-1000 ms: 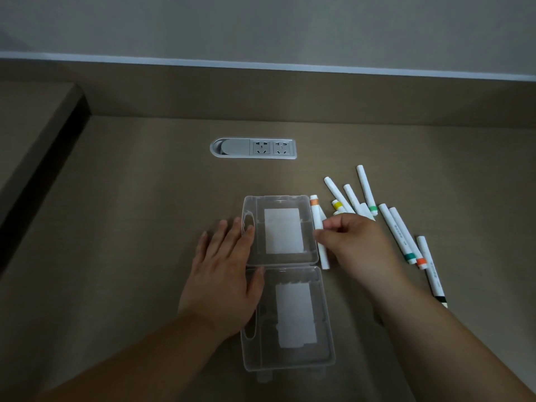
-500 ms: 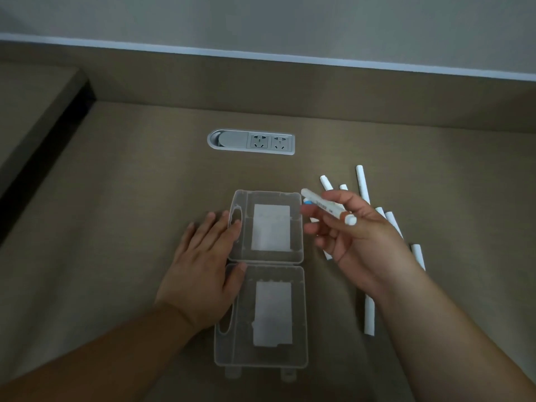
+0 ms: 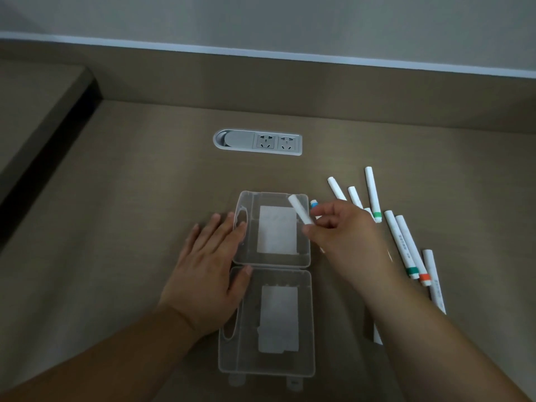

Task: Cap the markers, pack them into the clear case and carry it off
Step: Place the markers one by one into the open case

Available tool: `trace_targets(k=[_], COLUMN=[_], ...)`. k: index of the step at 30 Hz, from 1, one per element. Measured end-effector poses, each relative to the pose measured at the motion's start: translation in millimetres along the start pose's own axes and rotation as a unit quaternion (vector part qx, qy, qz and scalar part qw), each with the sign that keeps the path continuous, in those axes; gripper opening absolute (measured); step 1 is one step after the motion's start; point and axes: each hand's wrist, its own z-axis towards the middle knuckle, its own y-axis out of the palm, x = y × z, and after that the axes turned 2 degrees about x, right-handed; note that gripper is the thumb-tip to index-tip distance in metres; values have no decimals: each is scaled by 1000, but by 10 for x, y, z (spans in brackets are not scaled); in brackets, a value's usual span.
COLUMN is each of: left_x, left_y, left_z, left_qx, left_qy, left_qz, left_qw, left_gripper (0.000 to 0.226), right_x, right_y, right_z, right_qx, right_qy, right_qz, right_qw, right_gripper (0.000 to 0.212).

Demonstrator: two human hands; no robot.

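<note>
Your left hand (image 3: 211, 274) lay flat with fingers straight, pinning the open case (image 3: 271, 282) to the counter (image 3: 130, 216), while your right hand (image 3: 345, 242) pinched a marker (image 3: 300, 211) over its far half for packing.

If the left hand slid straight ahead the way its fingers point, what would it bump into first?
Probably the clear case. The left hand lies flat on the desk, fingers pointing up and right, fingertips already at the far half's handle side. Whether they touch the wall or overlap its rim is hard to tell.
</note>
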Motion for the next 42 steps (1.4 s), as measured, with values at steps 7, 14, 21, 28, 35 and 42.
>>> trace_targets(k=[7, 14, 21, 28, 35, 42], left_x=[1, -2, -12, -8, -5, 8], left_y=[-12, -26, -33, -51, -39, -35], left_z=[-1, 1, -2, -8, -1, -3], left_qx=[1, -3, -10, -13, -7, -6], left_qy=[4, 10, 13, 12, 13, 14], left_qz=[1, -7, -8, -8, -17, -17], left_qw=[1000, 1000, 1000, 1000, 1000, 1000], left_gripper=[71, 71, 71, 72, 72, 72], right_x=[-55, -77, -71, -63, -89, 38], right_y=[177, 268, 218, 186, 197, -89], right_z=[-46, -7, -21, -11, -2, 13], right_qx=[70, 90, 71, 47, 11, 85], right_qy=[-9, 9, 23, 25, 16, 26], right_qz=[-113, -173, -170, -178, -251, -224], right_qw=[991, 981, 983, 983, 968, 971], right_gripper=[12, 8, 14, 9, 11, 13])
